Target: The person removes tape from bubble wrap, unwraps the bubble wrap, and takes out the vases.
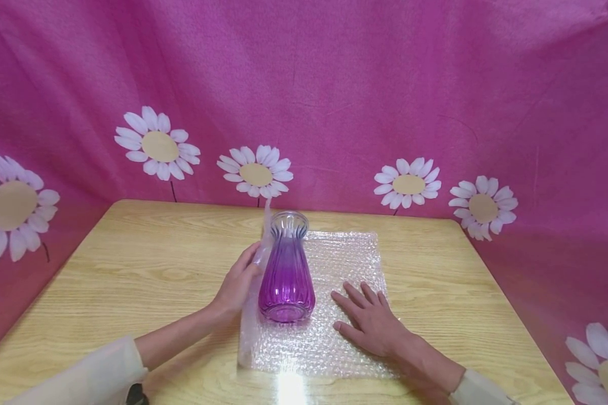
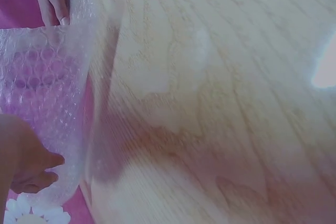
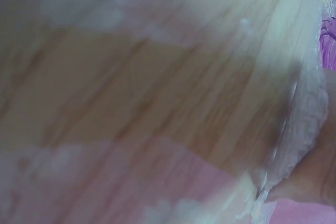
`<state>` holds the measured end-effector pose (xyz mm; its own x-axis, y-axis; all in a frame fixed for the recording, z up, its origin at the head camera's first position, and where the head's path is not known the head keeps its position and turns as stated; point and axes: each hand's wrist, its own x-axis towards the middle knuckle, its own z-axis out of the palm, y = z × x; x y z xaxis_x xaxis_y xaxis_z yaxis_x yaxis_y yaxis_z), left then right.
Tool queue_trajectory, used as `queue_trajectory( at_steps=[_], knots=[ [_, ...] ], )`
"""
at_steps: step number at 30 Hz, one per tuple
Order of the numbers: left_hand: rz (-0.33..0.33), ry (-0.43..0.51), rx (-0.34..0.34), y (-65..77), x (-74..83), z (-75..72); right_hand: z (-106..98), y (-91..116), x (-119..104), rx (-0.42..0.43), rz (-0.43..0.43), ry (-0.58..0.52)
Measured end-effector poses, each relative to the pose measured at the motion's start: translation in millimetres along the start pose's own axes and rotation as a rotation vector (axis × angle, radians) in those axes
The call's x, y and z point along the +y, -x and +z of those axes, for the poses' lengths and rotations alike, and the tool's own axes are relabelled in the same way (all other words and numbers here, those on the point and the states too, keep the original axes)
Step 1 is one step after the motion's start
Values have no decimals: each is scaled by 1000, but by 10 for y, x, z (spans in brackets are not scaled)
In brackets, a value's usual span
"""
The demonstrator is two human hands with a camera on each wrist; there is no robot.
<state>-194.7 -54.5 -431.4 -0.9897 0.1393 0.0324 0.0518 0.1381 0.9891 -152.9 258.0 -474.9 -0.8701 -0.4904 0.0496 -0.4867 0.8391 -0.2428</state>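
A glass vase (image 1: 287, 275), clear at the neck and purple toward its base, lies on a sheet of bubble wrap (image 1: 344, 259). Its mouth points to the far side of the table. My left hand (image 1: 238, 284) holds the sheet's left edge, which stands raised along the vase's left side. In the left wrist view, curled fingers (image 2: 44, 177) lie against the outside of the raised bubble wrap (image 2: 42, 72), and purple shows through it. With fingers spread, my right hand (image 1: 372, 323) rests on the sheet right of the vase.
The wooden table (image 1: 157, 253) has a far edge close behind the sheet. Pink cloth (image 1: 324, 84) with printed daisies surrounds the table at the back and sides. Light glares near the sheet's front edge.
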Motion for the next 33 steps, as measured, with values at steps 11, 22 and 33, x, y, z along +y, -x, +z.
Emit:
queue_trajectory(
  at_steps=[11, 22, 33],
  knots=[
    [-15, 60, -10, 9, -30, -125, 4, 1, 0, 8, -6, 1],
    [-56, 75, -3, 18, -113, -248, 12, -1, 4, -1, 4, 0],
    [-117, 125, 9, 20, -168, -359, 3, 0, -9, 5, 2, -12]
  ],
)
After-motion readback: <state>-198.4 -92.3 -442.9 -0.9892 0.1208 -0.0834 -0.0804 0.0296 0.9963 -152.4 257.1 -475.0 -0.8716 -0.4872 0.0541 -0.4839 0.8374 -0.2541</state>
